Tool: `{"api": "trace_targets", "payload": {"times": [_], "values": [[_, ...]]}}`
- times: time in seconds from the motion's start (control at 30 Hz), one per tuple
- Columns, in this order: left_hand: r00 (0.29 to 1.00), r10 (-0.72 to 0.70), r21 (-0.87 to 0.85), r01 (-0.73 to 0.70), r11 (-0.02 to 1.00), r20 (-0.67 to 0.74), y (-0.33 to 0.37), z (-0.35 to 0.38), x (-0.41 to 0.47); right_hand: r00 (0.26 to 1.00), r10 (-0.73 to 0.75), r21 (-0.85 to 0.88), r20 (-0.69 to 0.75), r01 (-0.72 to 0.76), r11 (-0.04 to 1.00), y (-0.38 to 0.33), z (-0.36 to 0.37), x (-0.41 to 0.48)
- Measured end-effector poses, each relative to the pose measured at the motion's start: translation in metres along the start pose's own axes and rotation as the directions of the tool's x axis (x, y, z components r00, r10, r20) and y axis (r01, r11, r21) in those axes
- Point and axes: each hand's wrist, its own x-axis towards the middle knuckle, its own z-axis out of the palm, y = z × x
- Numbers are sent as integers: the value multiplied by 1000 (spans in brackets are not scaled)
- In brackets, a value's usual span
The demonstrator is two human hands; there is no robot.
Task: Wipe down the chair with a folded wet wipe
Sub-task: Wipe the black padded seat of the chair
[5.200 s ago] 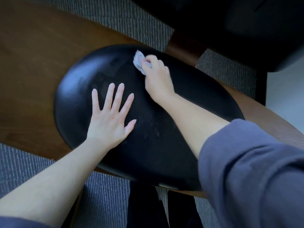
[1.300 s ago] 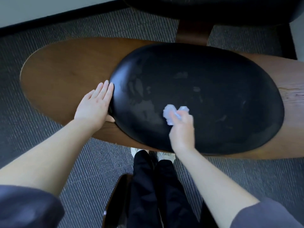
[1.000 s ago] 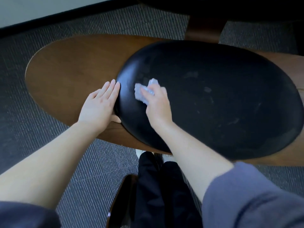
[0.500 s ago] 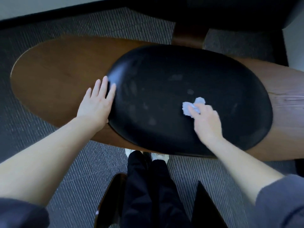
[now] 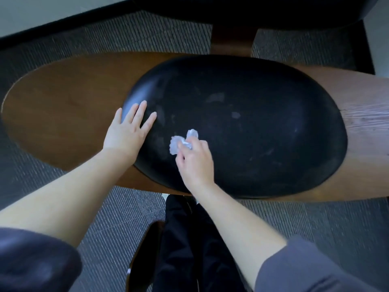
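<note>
The chair has a black oval seat cushion (image 5: pixel 252 123) set on a wide brown wooden base (image 5: pixel 63 98). Damp streaks show on the cushion's left half. My right hand (image 5: pixel 194 163) pinches a crumpled white wet wipe (image 5: pixel 181 141) and presses it onto the cushion left of centre, near the front. My left hand (image 5: pixel 128 131) lies flat with straight fingers on the cushion's left edge, its heel over the wood.
A wooden post (image 5: pixel 231 41) rises behind the seat to a dark backrest (image 5: pixel 252 9) at the top. Grey ribbed carpet (image 5: pixel 105 32) surrounds the chair. My dark trouser legs (image 5: pixel 189 239) stand at the seat's front edge.
My right hand has swept the wipe from the cushion's right-centre back toward the left. My left hand has slid from the cushion's rim further onto its surface.
</note>
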Motion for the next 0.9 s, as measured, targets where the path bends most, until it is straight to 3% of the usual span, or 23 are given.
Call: {"api": "trace_targets", "payload": {"times": [0.13, 0.23, 0.4, 0.5, 0.6, 0.7, 0.77, 0.83, 0.9], "values": [[1000, -10, 12, 10, 1000, 0, 1, 2, 1, 997, -56, 67, 61, 52, 996, 28, -13, -8], [1000, -30, 28, 29, 999, 2, 6, 0, 1, 995, 35, -102, 98, -25, 994, 96, -52, -11], [997, -69, 43, 69, 997, 19, 21, -5, 4, 967, 181, -280, -181, -227, 933, 192, -121, -24], [997, -76, 60, 75, 995, 10, 23, -4, 6, 898, 314, -212, -307, -387, 898, 189, -116, -32], [998, -65, 70, 65, 995, 3, 21, -1, 6, 864, 462, -1, -200, -472, 882, 158, -84, -44], [999, -47, 70, 47, 996, -2, 18, -1, 6, 934, 357, 134, -9, -353, 926, 96, -42, -62], [999, -40, 67, 41, 997, -6, 14, -1, 3, 982, 171, 204, 85, -185, 961, 55, -16, -71], [999, -31, 58, 31, 998, -13, 11, 1, 2, 991, -25, 204, 135, -3, 979, 37, -9, -67], [1000, -10, 46, 10, 999, -12, 9, 0, 2, 990, -85, 119, 114, 71, 990, 49, -26, -42]]}}
